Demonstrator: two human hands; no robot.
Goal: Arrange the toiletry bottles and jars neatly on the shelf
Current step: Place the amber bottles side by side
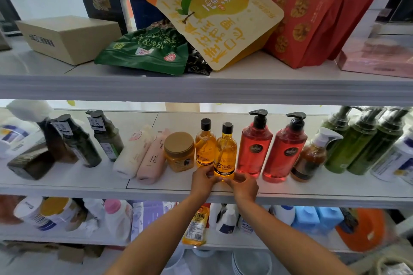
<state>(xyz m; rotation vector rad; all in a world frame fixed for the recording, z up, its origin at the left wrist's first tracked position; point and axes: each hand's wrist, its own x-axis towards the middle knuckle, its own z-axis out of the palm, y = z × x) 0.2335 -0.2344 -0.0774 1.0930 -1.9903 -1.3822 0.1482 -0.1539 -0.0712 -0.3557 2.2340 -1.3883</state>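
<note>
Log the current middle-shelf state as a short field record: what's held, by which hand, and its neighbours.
held item: front amber bottle, upright
grip: left hand and right hand pinch its base
behind-left: rear amber bottle, then yellow jar
right: red pump bottle
position: near front edge of middle shelf

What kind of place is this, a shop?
Probably a small shop or stockroom. The white shelves hold doubles of goods: two red pump bottles, two amber shampoo bottles with black caps, three green pump bottles, with sealed snack bags above.
</note>
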